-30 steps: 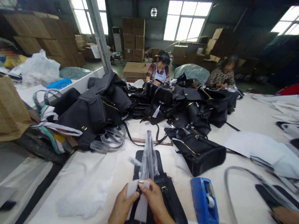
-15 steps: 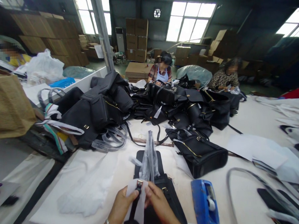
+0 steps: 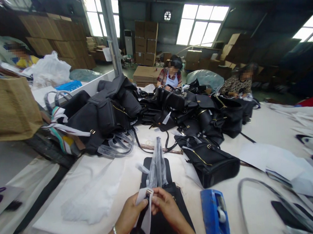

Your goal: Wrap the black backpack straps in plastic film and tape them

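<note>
A black bag (image 3: 170, 223) lies on the table in front of me, its handles (image 3: 156, 166) wrapped in clear plastic. Over it, my left hand (image 3: 133, 208) pinches a black strap with a gold buckle (image 3: 148, 192) together with a piece of white paper (image 3: 146, 226), thumb on top. My right hand (image 3: 165, 203) grips the paper's right edge close to the buckle, with its fingers bent. Part of the strap is hidden behind paper and fingers.
A blue tape dispenser (image 3: 207, 212) stands right of the bag. Further right lies another black bag (image 3: 217, 162) with a gold zip. Black bags (image 3: 108, 114) are heaped across the back. White sheets (image 3: 273, 159) lie at right. Co-workers (image 3: 171, 79) sit beyond the heap.
My right fingers have bent in closer around the paper by the buckle, and the paper now covers more of the strap. The whole view has shifted slightly.
</note>
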`<action>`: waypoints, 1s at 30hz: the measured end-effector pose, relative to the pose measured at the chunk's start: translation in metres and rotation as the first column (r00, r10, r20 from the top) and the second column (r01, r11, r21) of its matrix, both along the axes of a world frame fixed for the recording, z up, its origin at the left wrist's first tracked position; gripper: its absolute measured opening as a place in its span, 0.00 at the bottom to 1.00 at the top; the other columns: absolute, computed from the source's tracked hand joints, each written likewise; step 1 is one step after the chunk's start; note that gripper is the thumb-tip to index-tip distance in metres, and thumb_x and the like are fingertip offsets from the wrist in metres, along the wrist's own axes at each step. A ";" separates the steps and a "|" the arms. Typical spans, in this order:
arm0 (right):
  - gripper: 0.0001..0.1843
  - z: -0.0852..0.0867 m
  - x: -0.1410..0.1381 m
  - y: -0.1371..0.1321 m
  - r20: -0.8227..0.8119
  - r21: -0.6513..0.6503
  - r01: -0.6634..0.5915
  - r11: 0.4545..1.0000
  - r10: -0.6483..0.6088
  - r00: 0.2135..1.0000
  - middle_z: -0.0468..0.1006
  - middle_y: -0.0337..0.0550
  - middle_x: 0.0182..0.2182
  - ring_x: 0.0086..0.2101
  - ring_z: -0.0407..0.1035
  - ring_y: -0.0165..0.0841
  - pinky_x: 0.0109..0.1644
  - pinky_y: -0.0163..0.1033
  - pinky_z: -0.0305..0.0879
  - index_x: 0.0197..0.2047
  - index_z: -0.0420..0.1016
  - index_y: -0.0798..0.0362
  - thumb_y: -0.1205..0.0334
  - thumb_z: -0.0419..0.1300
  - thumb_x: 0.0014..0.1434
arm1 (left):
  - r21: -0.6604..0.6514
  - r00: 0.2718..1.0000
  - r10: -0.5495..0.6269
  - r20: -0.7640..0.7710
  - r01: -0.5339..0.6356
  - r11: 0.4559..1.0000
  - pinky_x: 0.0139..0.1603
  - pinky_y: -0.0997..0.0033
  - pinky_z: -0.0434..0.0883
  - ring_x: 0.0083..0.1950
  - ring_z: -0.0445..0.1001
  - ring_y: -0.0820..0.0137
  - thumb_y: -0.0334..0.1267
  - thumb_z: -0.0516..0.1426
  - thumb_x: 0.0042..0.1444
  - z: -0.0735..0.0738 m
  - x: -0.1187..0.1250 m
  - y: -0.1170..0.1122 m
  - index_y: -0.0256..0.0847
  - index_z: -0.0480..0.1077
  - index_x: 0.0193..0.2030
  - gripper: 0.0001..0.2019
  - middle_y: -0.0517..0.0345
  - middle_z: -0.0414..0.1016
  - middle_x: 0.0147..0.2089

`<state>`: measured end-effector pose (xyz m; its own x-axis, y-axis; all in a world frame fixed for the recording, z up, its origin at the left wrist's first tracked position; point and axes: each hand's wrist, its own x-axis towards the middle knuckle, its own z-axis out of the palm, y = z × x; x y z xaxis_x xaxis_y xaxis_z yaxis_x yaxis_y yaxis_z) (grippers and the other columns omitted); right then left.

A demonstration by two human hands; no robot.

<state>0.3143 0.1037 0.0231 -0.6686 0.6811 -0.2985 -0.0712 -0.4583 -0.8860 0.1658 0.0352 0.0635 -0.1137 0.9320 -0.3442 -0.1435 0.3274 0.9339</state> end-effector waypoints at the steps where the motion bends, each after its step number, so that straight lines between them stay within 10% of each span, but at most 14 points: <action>1: 0.18 0.002 0.000 0.000 0.012 0.020 -0.004 1.000 0.003 1.000 0.73 0.38 0.23 0.22 0.68 0.28 0.27 0.33 0.64 0.42 0.71 0.56 0.51 0.62 0.55 | -0.005 1.000 -0.002 -0.013 0.002 1.000 0.43 0.65 0.69 0.34 0.74 0.64 0.46 0.56 0.53 0.002 0.001 0.000 0.34 0.74 0.46 0.19 0.55 0.78 0.31; 14: 0.10 0.018 0.006 0.015 0.352 0.249 -0.027 0.968 -0.064 0.934 0.66 0.31 0.17 0.19 0.61 0.26 0.23 0.31 0.54 0.25 0.66 0.54 0.58 0.62 0.49 | 0.061 0.949 -0.151 -0.276 0.174 0.983 0.43 0.70 0.68 0.38 0.74 0.62 0.45 0.51 0.56 0.015 0.002 0.004 0.42 0.77 0.42 0.16 0.58 0.80 0.35; 21: 0.12 0.021 -0.003 0.001 0.474 0.473 0.037 0.880 -0.289 0.832 0.66 0.31 0.17 0.21 0.61 0.27 0.26 0.31 0.53 0.23 0.64 0.53 0.57 0.61 0.51 | 0.006 0.987 0.122 -0.105 -0.122 0.992 0.45 0.67 0.69 0.41 0.74 0.61 0.46 0.59 0.50 -0.009 0.024 -0.004 0.36 0.73 0.47 0.20 0.53 0.79 0.40; 30: 0.14 0.022 0.021 0.003 0.230 0.200 -0.011 0.980 -0.036 0.973 0.72 0.36 0.25 0.23 0.67 0.28 0.26 0.32 0.63 0.37 0.69 0.54 0.51 0.57 0.57 | -0.068 0.995 0.101 0.015 -0.100 0.993 0.32 0.72 0.68 0.30 0.73 0.67 0.44 0.58 0.51 -0.015 0.027 0.000 0.35 0.72 0.40 0.14 0.55 0.77 0.31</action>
<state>0.3354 0.1063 0.0452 -0.5886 0.7501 -0.3015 0.1416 -0.2716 -0.9519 0.1930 0.0355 0.0484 -0.1988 0.8907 -0.4089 -0.1954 0.3728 0.9071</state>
